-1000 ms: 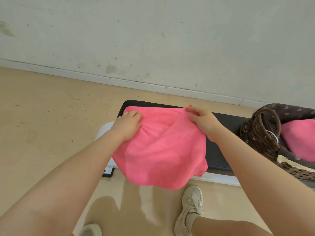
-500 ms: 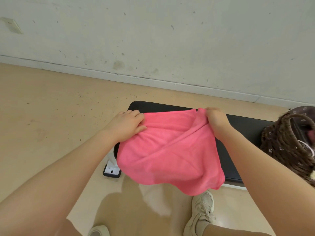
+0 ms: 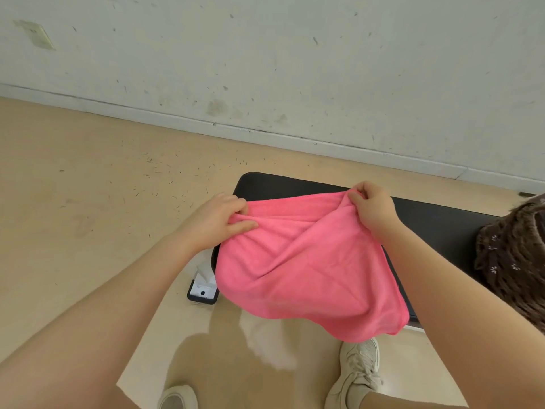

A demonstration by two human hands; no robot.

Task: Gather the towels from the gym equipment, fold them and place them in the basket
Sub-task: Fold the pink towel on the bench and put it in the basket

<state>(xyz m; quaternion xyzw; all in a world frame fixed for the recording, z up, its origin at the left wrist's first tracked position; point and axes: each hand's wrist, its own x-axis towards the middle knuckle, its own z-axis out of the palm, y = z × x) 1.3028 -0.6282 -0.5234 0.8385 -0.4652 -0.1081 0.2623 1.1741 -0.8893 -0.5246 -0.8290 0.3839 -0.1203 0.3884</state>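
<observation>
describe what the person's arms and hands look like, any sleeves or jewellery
Both forearms are bare as far as the frame shows, with no sleeve in view. The left hand and right hand wear no gloves, and no rings, watch or bracelet are visible. Fingernails look short and unpainted.

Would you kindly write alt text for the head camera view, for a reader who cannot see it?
Seen from above, a person's left hand and right hand each grip an upper corner of a pink towel, holding it up over a black padded bench. A dark wicker basket sits on the bench at the right edge, and pale shoes stand on the tan floor below.
</observation>
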